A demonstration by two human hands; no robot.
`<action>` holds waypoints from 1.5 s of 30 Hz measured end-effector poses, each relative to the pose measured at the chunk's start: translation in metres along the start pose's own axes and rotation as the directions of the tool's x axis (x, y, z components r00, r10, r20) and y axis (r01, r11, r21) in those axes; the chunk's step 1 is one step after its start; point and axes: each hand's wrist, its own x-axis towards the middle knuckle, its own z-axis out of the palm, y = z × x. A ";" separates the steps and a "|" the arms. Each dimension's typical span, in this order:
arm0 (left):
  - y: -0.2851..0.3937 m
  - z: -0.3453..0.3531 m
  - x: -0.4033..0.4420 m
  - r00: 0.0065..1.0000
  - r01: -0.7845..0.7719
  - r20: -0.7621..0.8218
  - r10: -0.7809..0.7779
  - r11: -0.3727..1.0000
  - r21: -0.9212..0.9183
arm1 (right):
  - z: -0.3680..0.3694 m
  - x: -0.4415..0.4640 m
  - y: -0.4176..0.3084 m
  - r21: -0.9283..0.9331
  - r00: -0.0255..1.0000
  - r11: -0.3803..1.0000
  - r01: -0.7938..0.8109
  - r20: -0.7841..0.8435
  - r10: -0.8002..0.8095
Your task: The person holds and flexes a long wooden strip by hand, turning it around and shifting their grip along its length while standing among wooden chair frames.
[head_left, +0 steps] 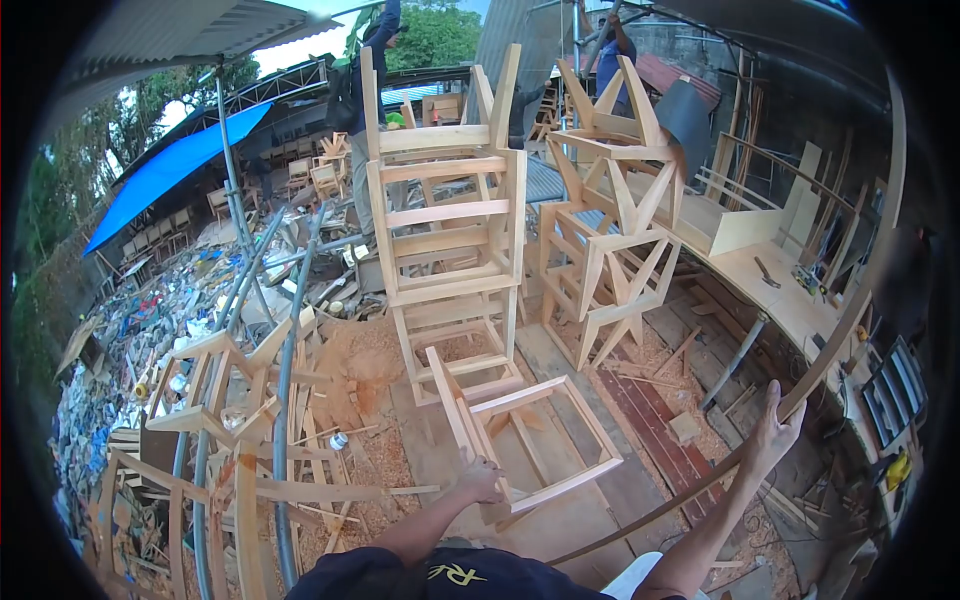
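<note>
My left hand [482,478] is closed round the near end of a bare wooden chair frame [548,495], which lies tipped over on the boards in front of me. One long leg of this frame points up and away. On the right, my right hand [775,430] grips a long, thin brown bar [835,345] that looks curved in this wide view and runs from near my body to the upper right. Just beyond the chair frame rises a tall stack of similar wooden frames [448,217].
A second stack of angular wooden frames [612,225] stands to its right. A workbench [740,235] with tools runs along the right side. Metal pipes [290,370], wooden frames and a rubbish heap [120,390] lie left. Two people [610,60] are at the back.
</note>
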 end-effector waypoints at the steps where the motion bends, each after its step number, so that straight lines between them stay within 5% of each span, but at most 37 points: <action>1: -0.002 0.003 -0.001 1.000 -0.002 -0.011 0.002 1.000 0.006 | 0.002 -0.001 -0.007 -0.006 1.000 1.000 -0.020 0.016 0.020; 3: -0.001 -0.002 0.001 1.000 -0.009 -0.006 0.009 1.000 0.018 | -0.003 -0.002 -0.015 -0.038 0.991 0.992 -0.124 0.043 0.126; 4: 0.001 -0.009 -0.002 0.999 -0.024 0.022 0.023 0.999 0.029 | 0.003 -0.002 -0.013 0.010 1.000 1.000 0.026 -0.009 -0.025; 5: 0.000 -0.012 -0.002 0.999 -0.038 0.012 0.038 0.999 0.038 | 0.000 -0.004 -0.032 -0.048 0.991 0.990 -0.133 -0.002 0.133; 9: -0.003 -0.008 0.002 0.999 -0.050 0.024 0.048 0.997 0.063 | -0.003 -0.001 -0.016 -0.205 0.994 0.972 -0.112 -0.016 0.111; 27: -0.014 0.004 0.008 0.998 -0.061 0.000 0.061 0.995 0.078 | -0.010 -0.008 -0.028 -0.111 0.991 0.986 -0.128 0.022 0.131; 33: -0.008 -0.011 0.001 0.996 -0.028 0.086 0.022 0.997 0.067 | -0.029 -0.006 -0.051 0.077 0.941 0.946 -0.315 0.156 0.300; 36: -0.007 -0.009 0.007 0.995 -0.015 0.104 0.007 0.997 0.079 | -0.031 0.015 -0.062 0.228 0.950 0.931 -0.286 0.192 0.245; 45: -0.041 0.007 0.069 0.956 -0.091 0.260 0.133 0.981 -0.169 | 0.028 0.054 -0.017 0.196 0.937 0.945 -0.263 0.286 0.201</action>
